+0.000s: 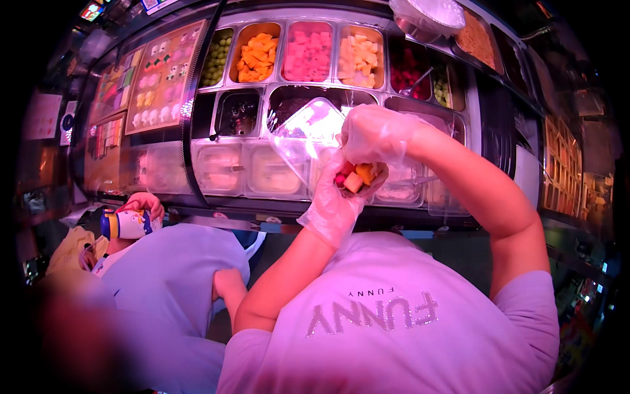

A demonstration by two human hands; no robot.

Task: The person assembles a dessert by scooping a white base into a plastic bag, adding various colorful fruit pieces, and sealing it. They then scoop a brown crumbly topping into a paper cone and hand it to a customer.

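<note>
In plastic gloves, both my hands meet above the near edge of a metal topping counter (262, 86). My left hand (331, 197) is curled round a small cluster of cut fruit (354, 180), orange and red pieces. Whether a cup holds the fruit inside that hand I cannot tell. Just over the fruit, my right hand (379, 134) is closed with the fingers bent down; its fingertips are hidden. Behind my hands a clear plastic lid (292, 146) lies tilted over the containers. Pans of orange fruit (257, 58), pink cubes (307, 51) and pale yellow cubes (360, 59) stand farther back.
At my left a person's hand (146, 202) holds a white jar (131, 223) with a blue and yellow lid. Clear lidded tubs (220, 167) line the counter's near side. A pan of red fruit with a spoon (415, 82) and a bowl (426, 18) are at back right.
</note>
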